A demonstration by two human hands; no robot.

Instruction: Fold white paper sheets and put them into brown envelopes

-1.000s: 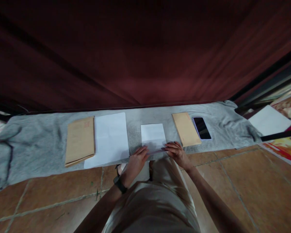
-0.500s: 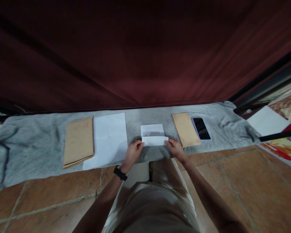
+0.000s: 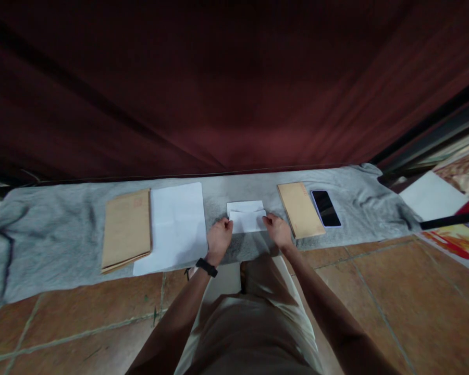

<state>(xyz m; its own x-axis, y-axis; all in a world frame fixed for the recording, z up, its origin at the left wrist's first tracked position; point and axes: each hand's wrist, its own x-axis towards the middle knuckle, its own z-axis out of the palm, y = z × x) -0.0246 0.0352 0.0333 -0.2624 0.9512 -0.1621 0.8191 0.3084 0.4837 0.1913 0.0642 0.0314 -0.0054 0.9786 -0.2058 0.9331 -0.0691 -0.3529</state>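
Bare cloth-covered tabletop [image 3: 234, 187] leaves a passage behind the folded white paper [image 3: 248, 222], as far as the dark red curtain [image 3: 219, 114] that walls off the far side. The large white paper [image 3: 175, 224] lies just left of the left hand [image 3: 220, 237], while the single brown envelope [image 3: 301, 211] and then the smartphone [image 3: 326, 208] block the right hand [image 3: 278, 230] sideways. Free stretches lie right of the smartphone and left of the stacked brown envelopes [image 3: 127, 226].

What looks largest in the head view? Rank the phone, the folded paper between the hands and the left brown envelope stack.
Largest: left brown envelope stack
Middle: folded paper
Smallest: phone
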